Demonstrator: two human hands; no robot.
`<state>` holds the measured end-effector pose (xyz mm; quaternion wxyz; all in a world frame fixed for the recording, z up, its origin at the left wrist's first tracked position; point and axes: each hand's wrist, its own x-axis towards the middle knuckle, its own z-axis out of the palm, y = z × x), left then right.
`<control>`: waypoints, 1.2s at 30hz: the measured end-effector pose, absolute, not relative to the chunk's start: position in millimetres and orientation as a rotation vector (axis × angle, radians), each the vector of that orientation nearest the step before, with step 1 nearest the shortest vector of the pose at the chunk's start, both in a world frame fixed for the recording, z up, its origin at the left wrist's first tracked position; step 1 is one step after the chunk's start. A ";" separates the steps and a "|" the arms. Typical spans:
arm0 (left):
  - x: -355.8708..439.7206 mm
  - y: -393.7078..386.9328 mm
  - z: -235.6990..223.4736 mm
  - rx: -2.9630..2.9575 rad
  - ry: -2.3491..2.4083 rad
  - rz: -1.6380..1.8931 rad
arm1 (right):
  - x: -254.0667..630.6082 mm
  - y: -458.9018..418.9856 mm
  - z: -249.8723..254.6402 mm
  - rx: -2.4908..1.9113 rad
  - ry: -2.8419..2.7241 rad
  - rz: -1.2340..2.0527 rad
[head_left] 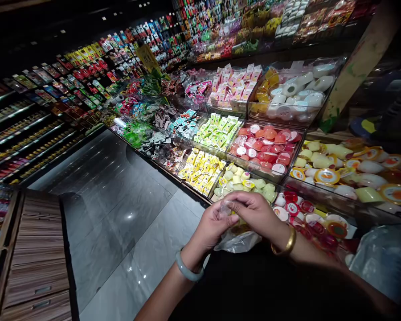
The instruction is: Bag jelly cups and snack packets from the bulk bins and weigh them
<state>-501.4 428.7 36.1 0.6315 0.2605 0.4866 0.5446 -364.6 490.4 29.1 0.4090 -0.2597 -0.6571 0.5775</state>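
Observation:
My left hand point(217, 223), with a pale bangle on its wrist, and my right hand point(250, 209), with a gold bracelet, meet in front of the candy bins. Between them they pinch the gathered top of a clear plastic bag point(239, 243). The bag hangs below my fingers, and something yellowish shows through it, too covered to name. Just beyond my hands lies a bin of pale green jelly cups point(257, 185). Red and white jelly cups point(294, 207) fill the bin beside my right wrist.
Bins of yellow packets point(202, 171), red jelly cups point(263, 145) and large orange-labelled cups point(327, 176) rise in tiers ahead. A wooden post point(361, 67) stands at the right. Grey tiled floor point(130, 223) runs to the left, past a wooden cabinet point(36, 267).

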 end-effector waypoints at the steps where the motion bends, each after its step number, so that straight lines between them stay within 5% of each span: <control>1: -507.0 417.3 32.7 0.644 1.149 1.253 | -371.5 476.2 27.4 -0.649 -1.710 1.438; 16: -595.7 142.6 -8.1 0.378 1.363 1.487 | -420.9 216.0 -58.2 -1.323 -2.544 1.032; 27: -595.7 -14.5 -12.4 0.125 1.527 1.714 | -417.3 120.0 -48.9 -1.145 -2.299 1.404; 36: -503.1 -104.2 -10.1 0.101 1.481 1.795 | -320.4 39.5 -55.4 -0.883 -1.769 1.767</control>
